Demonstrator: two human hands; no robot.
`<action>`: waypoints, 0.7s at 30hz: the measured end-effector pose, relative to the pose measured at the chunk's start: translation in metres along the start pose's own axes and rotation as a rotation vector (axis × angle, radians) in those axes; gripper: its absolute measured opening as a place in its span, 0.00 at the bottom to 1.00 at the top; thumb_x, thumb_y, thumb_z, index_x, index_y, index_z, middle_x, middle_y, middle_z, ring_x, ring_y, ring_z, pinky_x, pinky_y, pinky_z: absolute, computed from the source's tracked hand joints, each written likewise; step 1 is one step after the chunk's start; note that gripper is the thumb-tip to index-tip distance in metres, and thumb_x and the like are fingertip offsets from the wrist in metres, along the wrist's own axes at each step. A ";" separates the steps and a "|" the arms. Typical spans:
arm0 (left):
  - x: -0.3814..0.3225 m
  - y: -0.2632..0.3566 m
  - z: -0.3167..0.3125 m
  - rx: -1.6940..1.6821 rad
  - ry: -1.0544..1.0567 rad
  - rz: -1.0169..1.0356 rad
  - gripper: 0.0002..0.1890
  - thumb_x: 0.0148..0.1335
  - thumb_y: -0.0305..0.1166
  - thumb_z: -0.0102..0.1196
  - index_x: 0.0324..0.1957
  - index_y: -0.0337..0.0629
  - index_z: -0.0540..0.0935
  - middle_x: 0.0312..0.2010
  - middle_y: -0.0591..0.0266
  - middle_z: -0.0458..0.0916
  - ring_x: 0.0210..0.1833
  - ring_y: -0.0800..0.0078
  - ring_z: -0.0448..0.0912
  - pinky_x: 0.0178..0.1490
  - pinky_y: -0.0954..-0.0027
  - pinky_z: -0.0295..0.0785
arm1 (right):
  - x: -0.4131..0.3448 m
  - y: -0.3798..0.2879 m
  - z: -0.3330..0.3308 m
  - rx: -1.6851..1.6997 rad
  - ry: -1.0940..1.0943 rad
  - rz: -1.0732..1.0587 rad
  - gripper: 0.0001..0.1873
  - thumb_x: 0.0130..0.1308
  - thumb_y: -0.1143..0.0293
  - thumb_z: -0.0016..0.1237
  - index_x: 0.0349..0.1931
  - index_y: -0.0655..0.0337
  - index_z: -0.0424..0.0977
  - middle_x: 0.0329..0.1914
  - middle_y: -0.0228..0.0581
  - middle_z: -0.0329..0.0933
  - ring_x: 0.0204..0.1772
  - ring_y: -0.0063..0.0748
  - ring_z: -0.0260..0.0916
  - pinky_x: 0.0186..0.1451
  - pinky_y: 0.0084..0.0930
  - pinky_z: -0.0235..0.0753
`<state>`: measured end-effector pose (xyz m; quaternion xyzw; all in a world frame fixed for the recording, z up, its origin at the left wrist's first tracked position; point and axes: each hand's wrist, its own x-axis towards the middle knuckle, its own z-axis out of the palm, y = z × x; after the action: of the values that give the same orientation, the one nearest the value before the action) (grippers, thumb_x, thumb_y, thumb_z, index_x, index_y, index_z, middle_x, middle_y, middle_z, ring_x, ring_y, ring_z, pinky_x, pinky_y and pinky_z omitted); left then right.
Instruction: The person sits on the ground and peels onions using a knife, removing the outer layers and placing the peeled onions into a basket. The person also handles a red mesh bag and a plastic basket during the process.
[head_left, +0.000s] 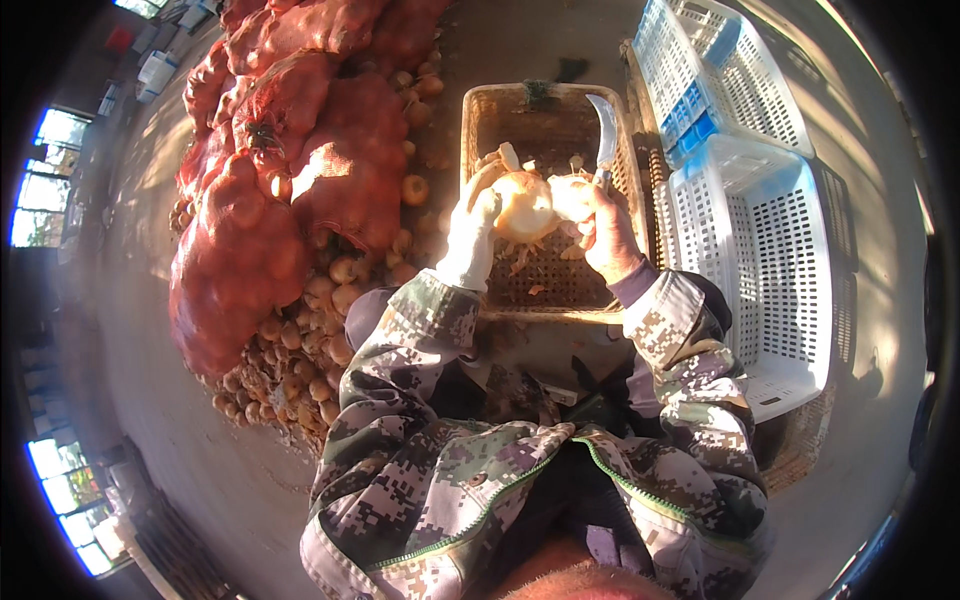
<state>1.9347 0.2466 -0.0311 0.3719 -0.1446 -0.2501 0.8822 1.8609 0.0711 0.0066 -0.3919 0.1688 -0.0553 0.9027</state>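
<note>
My left hand (474, 229), in a white glove, holds a large peeled-looking onion (523, 206) above a tan plastic crate (555, 315). Bare, my right hand (609, 234) grips the handle of a knife with a curved blade (606, 131), which points away from me. At its fingertips is a pale, brightly lit piece (571, 196), touching or very near the onion's right side; glare hides whether it is onion flesh or peel. Bits of onion skin (536, 289) lie in the crate below.
To the left, red mesh sacks (232, 262) full of onions are piled, with loose onions (319, 388) around them on the floor. White and blue perforated plastic crates (787, 277) stand on the right. A dark green tuft (536, 91) sits on the tan crate's far rim.
</note>
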 end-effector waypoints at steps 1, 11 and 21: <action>-0.003 -0.001 0.004 0.178 -0.020 0.034 0.39 0.64 0.43 0.65 0.71 0.35 0.64 0.65 0.52 0.72 0.67 0.63 0.72 0.69 0.61 0.70 | 0.001 0.000 0.000 0.012 0.047 -0.011 0.15 0.69 0.64 0.55 0.46 0.67 0.78 0.25 0.23 0.69 0.22 0.11 0.59 0.23 0.13 0.63; -0.010 -0.025 0.018 0.738 0.082 0.203 0.53 0.47 0.34 0.80 0.69 0.31 0.57 0.58 0.51 0.74 0.62 0.64 0.74 0.66 0.62 0.71 | 0.008 0.001 -0.003 0.039 -0.104 0.002 0.15 0.73 0.65 0.50 0.48 0.71 0.76 0.21 0.19 0.62 0.19 0.10 0.55 0.20 0.13 0.55; -0.004 -0.013 0.005 0.619 -0.052 0.268 0.44 0.48 0.34 0.79 0.64 0.36 0.66 0.57 0.55 0.76 0.60 0.67 0.75 0.65 0.63 0.71 | -0.003 -0.023 -0.017 0.035 -0.194 -0.044 0.13 0.72 0.62 0.51 0.45 0.64 0.75 0.18 0.14 0.57 0.17 0.08 0.51 0.21 0.12 0.57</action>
<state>1.9247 0.2384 -0.0377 0.5935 -0.2836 -0.0857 0.7484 1.8529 0.0438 0.0133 -0.3833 0.0712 -0.0398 0.9200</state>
